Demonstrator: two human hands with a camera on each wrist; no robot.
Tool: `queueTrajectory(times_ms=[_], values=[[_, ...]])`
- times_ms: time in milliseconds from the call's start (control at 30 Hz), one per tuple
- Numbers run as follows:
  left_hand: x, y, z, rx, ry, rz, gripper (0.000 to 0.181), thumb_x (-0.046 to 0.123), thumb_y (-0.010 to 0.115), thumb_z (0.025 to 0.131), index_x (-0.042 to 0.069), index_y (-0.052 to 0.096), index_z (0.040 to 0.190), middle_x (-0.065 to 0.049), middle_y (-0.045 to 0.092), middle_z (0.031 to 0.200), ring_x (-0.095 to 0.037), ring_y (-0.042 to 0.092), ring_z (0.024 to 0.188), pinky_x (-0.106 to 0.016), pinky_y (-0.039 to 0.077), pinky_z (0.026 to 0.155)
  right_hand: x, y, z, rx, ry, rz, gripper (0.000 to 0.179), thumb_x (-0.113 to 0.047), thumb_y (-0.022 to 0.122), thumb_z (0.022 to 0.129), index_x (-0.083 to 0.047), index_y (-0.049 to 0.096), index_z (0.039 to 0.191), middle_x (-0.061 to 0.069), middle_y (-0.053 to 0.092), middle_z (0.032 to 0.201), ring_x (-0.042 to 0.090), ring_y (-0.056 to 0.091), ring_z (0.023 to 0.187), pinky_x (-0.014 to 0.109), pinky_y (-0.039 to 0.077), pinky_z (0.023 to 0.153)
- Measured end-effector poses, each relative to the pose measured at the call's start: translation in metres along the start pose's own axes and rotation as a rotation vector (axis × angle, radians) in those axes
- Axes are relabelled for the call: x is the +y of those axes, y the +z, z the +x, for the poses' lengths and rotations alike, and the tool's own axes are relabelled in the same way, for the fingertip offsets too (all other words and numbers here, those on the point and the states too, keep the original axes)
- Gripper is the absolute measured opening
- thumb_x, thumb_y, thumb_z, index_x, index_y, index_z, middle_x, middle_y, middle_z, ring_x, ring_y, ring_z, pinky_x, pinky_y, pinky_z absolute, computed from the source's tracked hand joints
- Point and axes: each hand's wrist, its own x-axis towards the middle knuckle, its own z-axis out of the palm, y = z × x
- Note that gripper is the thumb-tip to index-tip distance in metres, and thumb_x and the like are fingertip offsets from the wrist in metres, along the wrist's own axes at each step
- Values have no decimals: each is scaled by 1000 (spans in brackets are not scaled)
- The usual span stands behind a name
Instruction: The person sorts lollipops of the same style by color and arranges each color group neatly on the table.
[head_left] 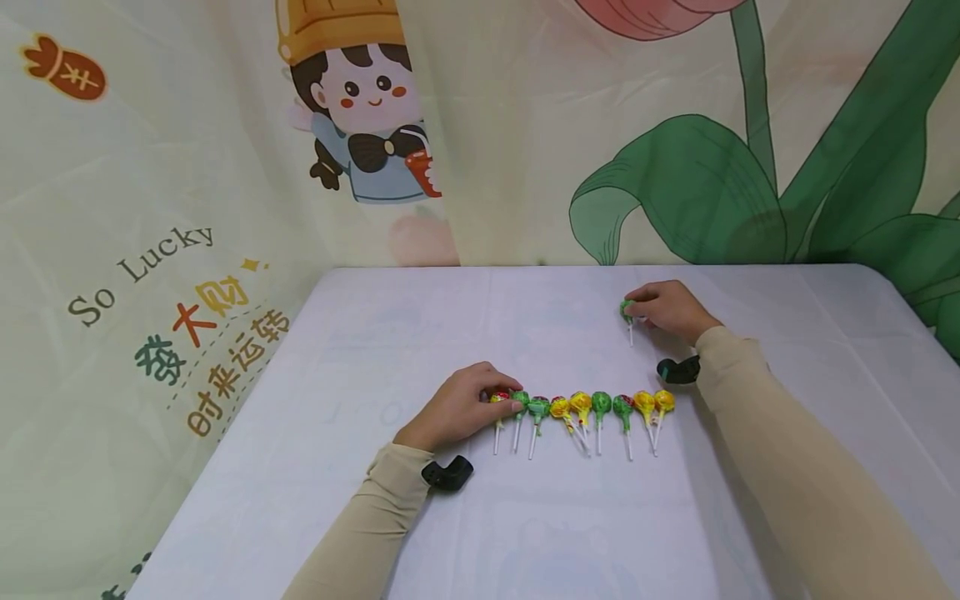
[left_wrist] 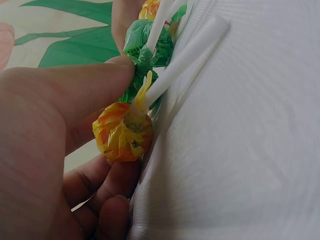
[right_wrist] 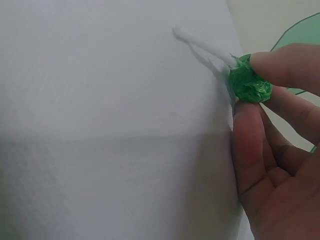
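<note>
Several lollipops with green or yellow wrappers lie in a row, sticks toward the near side. At the row's left end my left hand (head_left: 467,408) pinches a green lollipop (head_left: 519,402) between thumb and fingers. A yellow-orange lollipop (left_wrist: 122,132), the leftmost, lies under the curve of that hand. Beside the pinched one is another green lollipop (head_left: 538,407). Farther back and to the right, my right hand (head_left: 670,308) holds a green lollipop (right_wrist: 249,82) by its wrapped head, thumb on one side and fingers on the other. Its white stick points toward the near side.
A white cloth covers the table (head_left: 555,533). The row continues right with a yellow lollipop (head_left: 580,402) and ends at another yellow lollipop (head_left: 663,402). A printed curtain (head_left: 510,167) hangs behind the table's far edge. Both wrists wear black cameras.
</note>
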Motion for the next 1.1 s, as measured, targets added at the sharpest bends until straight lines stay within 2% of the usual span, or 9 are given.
queueTrajectory(times_ms=[567, 867, 967, 1100], values=[[2, -1, -1, 0, 5, 12, 23, 35, 74, 92, 26, 75, 113, 15, 61, 98, -9, 54, 83, -31, 47, 73, -1, 0, -5, -31, -28, -45, 45, -28, 64, 98, -5, 59, 137, 17, 56, 132, 32, 54, 103, 41, 47, 91], [1, 0, 0, 8, 8, 3, 22, 34, 74, 92, 26, 75, 112, 15, 62, 101, -5, 57, 93, -31, 47, 85, 2, -1, -5, -20, -56, -65, 47, -28, 64, 98, -4, 58, 138, 17, 56, 134, 30, 55, 104, 41, 48, 91], [2, 0, 0, 8, 9, 0, 22, 34, 74, 92, 25, 75, 112, 14, 62, 101, -6, 57, 93, -31, 47, 85, 3, -3, -6, -19, -63, -66, 48, -30, 64, 98, -4, 57, 139, 18, 56, 134, 31, 56, 104, 42, 48, 90], [2, 0, 0, 11, 17, -4, 22, 34, 74, 92, 24, 75, 111, 13, 62, 101, -7, 57, 92, -32, 47, 84, 6, -6, -9, -32, -59, -40, 49, -31, 62, 99, -5, 56, 139, 18, 54, 138, 33, 58, 109, 45, 47, 95]])
